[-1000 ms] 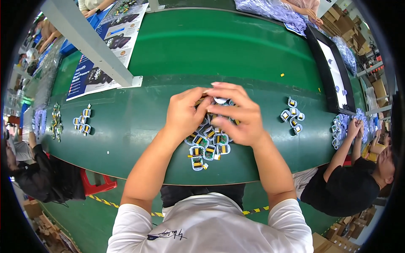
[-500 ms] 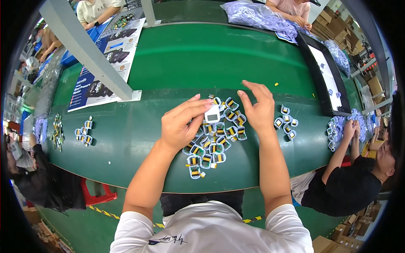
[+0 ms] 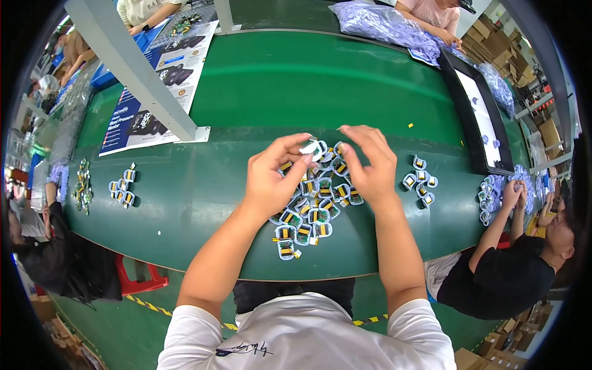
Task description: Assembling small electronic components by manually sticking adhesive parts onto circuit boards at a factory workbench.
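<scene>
Between the thumb and fingers of my left hand is a small white plastic housing, tilted so that its hollow side partly shows. Close to its right is my right hand, thumb and fingers apart with nothing visible between them. Below both hands lies a loose pile of similar housings, open side up, each with a green circuit board and a yellow-and-black part inside. Some of the pile is hidden behind my hands.
Small groups of housings lie to the left and right on the green table. Far left are loose circuit boards. A metal post rises behind a printed sheet. A black-framed tray stands at right; co-workers sit around.
My left hand has turned the housing from its outer face with a dark window to a tilted view of its inside. My right hand has come closer to it.
</scene>
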Available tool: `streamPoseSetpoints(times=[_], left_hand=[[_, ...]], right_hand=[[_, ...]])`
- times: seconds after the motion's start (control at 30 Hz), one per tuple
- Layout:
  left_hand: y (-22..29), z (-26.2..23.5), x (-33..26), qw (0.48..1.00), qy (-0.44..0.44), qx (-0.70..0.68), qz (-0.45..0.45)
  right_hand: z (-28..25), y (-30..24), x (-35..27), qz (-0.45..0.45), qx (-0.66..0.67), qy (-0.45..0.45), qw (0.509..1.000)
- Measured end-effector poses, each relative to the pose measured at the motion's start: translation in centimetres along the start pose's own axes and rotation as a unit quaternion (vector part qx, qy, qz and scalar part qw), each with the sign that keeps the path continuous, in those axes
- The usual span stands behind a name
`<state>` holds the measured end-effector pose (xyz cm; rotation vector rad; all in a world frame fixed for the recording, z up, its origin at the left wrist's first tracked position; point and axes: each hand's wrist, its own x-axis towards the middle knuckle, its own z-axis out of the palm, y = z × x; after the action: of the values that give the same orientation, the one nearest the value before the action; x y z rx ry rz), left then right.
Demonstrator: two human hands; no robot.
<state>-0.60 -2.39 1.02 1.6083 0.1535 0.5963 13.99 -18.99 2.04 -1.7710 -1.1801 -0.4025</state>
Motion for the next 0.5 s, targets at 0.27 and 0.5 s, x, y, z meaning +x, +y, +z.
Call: streamPoseSetpoints(times=[0.27, 0.5], left_hand=[[-0.8, 0.2, 0.3, 0.977, -0.013, -0.182, -0.107], [-0.5, 0.0, 0.3, 0.977, -0.019, -0.161, -0.142]], right_hand=[[1.1, -2.9, 0.0, -0.143, -0.043, -0.049, 0.988], [1.2, -3.4, 0.1, -0.147, -0.072, -0.063, 0.984]])
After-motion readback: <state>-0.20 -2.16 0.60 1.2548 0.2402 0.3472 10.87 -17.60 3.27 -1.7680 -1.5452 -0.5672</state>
